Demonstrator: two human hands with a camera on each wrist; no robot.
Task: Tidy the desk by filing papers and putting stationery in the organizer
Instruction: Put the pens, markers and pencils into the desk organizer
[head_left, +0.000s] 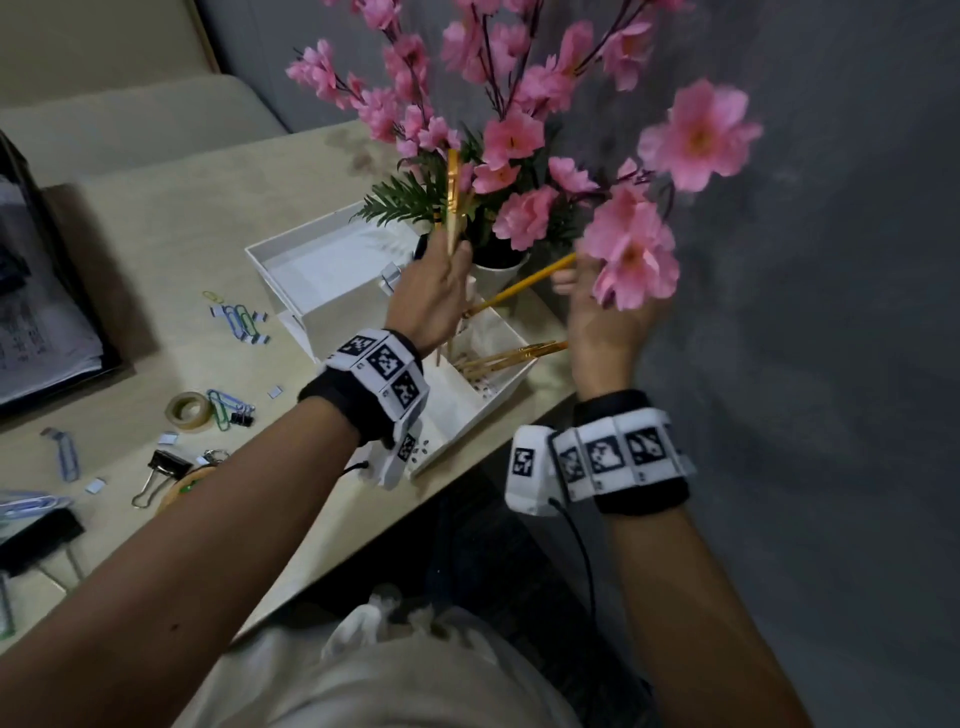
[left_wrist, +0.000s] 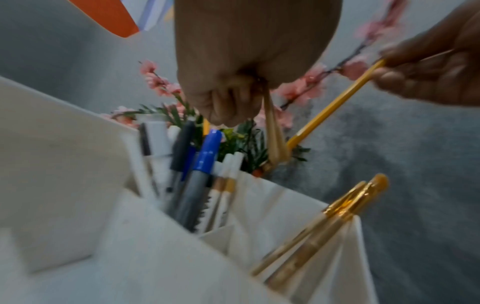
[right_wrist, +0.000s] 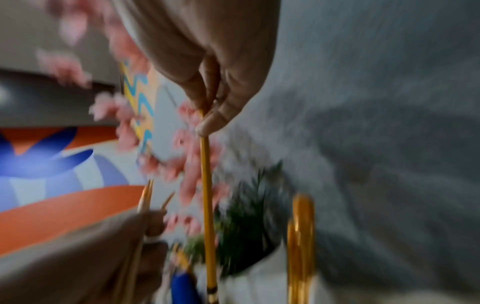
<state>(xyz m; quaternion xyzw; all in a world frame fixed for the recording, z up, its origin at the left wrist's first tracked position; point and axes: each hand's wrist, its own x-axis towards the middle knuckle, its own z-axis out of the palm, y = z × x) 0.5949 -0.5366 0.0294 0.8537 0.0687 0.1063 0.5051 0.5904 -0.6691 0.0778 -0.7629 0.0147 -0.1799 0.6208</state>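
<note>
Grey wall and a beige surface (head_left: 156, 249) frame the scene, with a white organizer (head_left: 467, 410) sitting at the surface's near right corner beside a pot of pink artificial blossoms (head_left: 524, 140). Over that organizer the left hand (head_left: 431, 296) is raised, its fingers curled round a small bunch of gold pencils (head_left: 453, 208) that stick upward into the flowers; the left wrist view shows their lower ends fanning out below the fist. Just to the right, the right hand (head_left: 602, 312) is lifted to about the same height, partly behind a blossom, and pinches one end of a single yellow pencil (head_left: 524, 283) between thumb and fingertips. That pencil slants down and left, its far end close to the left hand's bunch. Below both hands, more gold pens (head_left: 511, 353) lean in the organizer's right compartment, and markers (left_wrist: 197, 174) stand in another. Paper clips (head_left: 239, 317), binder clips (head_left: 166, 467) and a tape roll (head_left: 188, 410) lie scattered to the left.
</note>
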